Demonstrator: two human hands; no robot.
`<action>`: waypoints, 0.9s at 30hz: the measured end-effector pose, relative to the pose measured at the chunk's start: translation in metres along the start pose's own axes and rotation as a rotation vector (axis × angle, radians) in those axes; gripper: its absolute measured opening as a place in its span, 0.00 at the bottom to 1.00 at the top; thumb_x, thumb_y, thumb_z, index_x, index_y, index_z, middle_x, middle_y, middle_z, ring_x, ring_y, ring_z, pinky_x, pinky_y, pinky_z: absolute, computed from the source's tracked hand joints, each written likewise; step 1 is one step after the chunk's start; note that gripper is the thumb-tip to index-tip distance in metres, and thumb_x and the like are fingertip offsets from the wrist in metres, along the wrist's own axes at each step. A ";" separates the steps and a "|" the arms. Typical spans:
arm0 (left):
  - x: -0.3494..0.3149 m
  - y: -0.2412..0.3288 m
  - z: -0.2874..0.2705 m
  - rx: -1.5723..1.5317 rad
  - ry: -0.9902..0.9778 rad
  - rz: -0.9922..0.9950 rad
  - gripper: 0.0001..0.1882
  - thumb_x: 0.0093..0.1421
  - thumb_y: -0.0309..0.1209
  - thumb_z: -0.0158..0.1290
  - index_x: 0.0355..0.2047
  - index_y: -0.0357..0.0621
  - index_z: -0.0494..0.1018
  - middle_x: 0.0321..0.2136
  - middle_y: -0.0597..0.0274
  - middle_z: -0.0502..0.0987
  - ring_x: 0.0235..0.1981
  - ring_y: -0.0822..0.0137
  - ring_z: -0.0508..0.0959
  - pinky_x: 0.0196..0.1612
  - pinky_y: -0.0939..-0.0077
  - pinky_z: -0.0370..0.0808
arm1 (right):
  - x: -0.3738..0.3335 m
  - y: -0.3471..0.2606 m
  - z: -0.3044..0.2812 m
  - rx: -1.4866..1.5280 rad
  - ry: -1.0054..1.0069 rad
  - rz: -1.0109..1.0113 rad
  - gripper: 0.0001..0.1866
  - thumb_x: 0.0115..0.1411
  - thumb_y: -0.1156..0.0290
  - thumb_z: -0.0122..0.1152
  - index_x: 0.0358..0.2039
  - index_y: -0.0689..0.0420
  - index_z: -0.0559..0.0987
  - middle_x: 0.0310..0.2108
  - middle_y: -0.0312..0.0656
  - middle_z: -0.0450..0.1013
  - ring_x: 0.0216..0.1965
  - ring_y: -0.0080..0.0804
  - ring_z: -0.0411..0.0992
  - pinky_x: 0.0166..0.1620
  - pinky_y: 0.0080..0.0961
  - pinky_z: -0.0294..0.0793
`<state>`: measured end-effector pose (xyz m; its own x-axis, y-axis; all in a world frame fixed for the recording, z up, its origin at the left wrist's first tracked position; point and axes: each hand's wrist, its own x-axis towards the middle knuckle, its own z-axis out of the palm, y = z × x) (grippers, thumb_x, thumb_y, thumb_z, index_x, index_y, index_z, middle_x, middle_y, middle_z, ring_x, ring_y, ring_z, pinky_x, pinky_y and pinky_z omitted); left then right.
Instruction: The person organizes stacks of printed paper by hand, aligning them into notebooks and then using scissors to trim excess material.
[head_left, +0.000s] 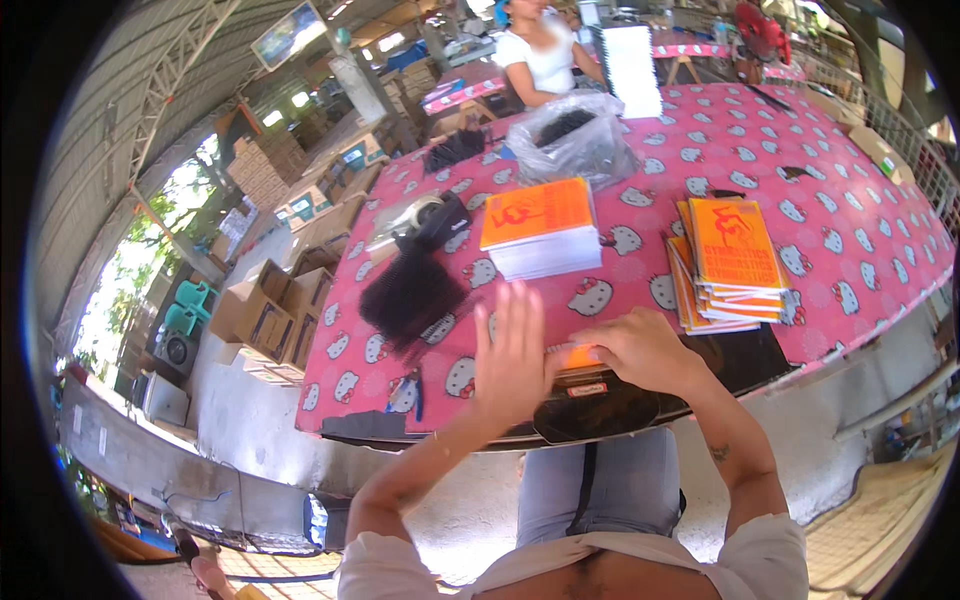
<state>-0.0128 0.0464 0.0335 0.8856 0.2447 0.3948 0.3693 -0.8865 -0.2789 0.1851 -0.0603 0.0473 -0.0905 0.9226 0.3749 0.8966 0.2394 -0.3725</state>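
Right hand [645,350] covers much of an orange booklet [578,357] — left hand [512,370] blurred at the fingertips [518,298].

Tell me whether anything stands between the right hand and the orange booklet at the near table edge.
Nothing visible does: the right hand seems to touch the orange booklet, and the left hand is to its left.

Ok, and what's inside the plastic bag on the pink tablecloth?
At the mouth of the plastic bag, a black mass shows, too indistinct to identify. Its lower part, and anything beneath it, is obscured by the crumpled, cloudy plastic.
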 end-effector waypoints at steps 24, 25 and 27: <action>0.031 0.010 -0.009 0.203 0.122 -0.130 0.48 0.58 0.60 0.53 0.67 0.34 0.59 0.67 0.39 0.60 0.70 0.47 0.58 0.67 0.39 0.55 | -0.047 0.022 0.052 0.874 0.343 0.263 0.11 0.62 0.76 0.67 0.44 0.63 0.80 0.37 0.35 0.78 0.39 0.19 0.74 0.45 0.19 0.74; 0.014 0.015 -0.004 0.191 0.101 -0.128 0.48 0.58 0.60 0.53 0.67 0.34 0.59 0.67 0.39 0.60 0.70 0.47 0.58 0.67 0.39 0.55 | -0.047 0.021 0.046 0.800 0.269 0.258 0.11 0.63 0.75 0.66 0.45 0.63 0.80 0.37 0.35 0.78 0.40 0.19 0.74 0.45 0.19 0.74; -0.011 0.040 0.014 -0.057 -0.066 0.186 0.47 0.61 0.58 0.51 0.67 0.30 0.57 0.68 0.35 0.58 0.71 0.45 0.57 0.68 0.38 0.54 | -0.058 0.039 0.050 0.931 0.225 0.384 0.12 0.65 0.70 0.65 0.46 0.63 0.81 0.31 0.36 0.77 0.31 0.16 0.69 0.35 0.18 0.69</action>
<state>-0.0034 0.0133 0.0060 0.9543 0.0976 0.2825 0.1822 -0.9392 -0.2910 0.2036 -0.0891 -0.0311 0.3004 0.9312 0.2062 0.1481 0.1681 -0.9746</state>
